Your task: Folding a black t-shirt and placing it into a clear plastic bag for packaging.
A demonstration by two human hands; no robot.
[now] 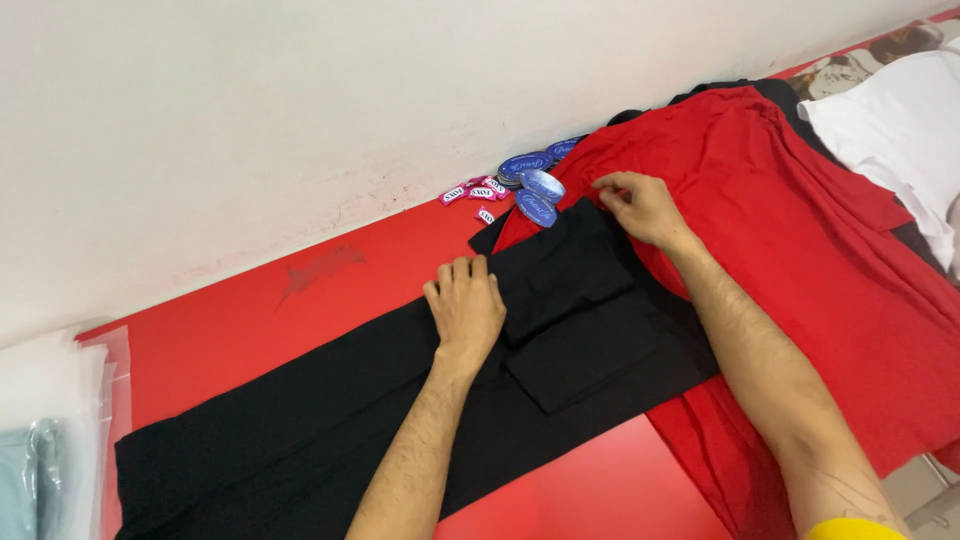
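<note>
Currently flattening black garment (330, 420) on red table (250, 320).
Left hand (465, 305) pressed palm-down, fingers together, on garment's upper edge beside its folded pocket flap (570, 300). Right hand (640, 208) pinching red cloth (800, 230) just beyond garment's far end. Blue oval tags (535, 185) and pink labels (475, 192) near that end, against white wall (300, 100). White cloth (890, 130) past red cloth.

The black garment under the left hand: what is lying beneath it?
The black garment lies on the red table; its far end overlaps the red garment. The left hand presses on it. Anything beneath is covered.
</note>
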